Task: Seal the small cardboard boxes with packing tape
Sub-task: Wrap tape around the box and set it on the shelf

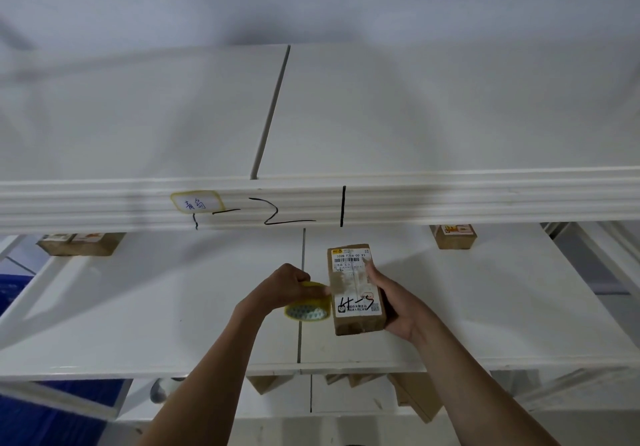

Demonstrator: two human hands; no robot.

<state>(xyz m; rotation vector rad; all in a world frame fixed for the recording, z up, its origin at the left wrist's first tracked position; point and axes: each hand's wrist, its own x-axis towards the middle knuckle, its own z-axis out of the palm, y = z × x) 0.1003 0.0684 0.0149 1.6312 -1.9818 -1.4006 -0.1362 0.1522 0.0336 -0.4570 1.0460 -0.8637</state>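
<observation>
Under the left end of the upper shelf rail (104,203), a pair of small cardboard boxes (80,243) is seen at the back edge of the middle shelf (173,307). On the rail a handwritten label (196,201) is stuck beside marker strokes.

Above the shelf's centre seam, the left hand (285,286) is curled round a roll of packing tape (307,303) with a yellow core, which is held touching the left side of the labelled cardboard box (355,289). That box is gripped from the right and beneath by the right hand (391,302), the thumb lying across its shipping label (350,259); it is held off the shelf rather than rested on it. Whether a free tape end is already stuck down cannot be told.

For a clean seal, the box is probably best kept steady while the tape is drawn flat along the lid seam, with the strip pressed down before being torn.

At the far right back edge, another small box (453,236) is partly hidden by the rail.
</observation>
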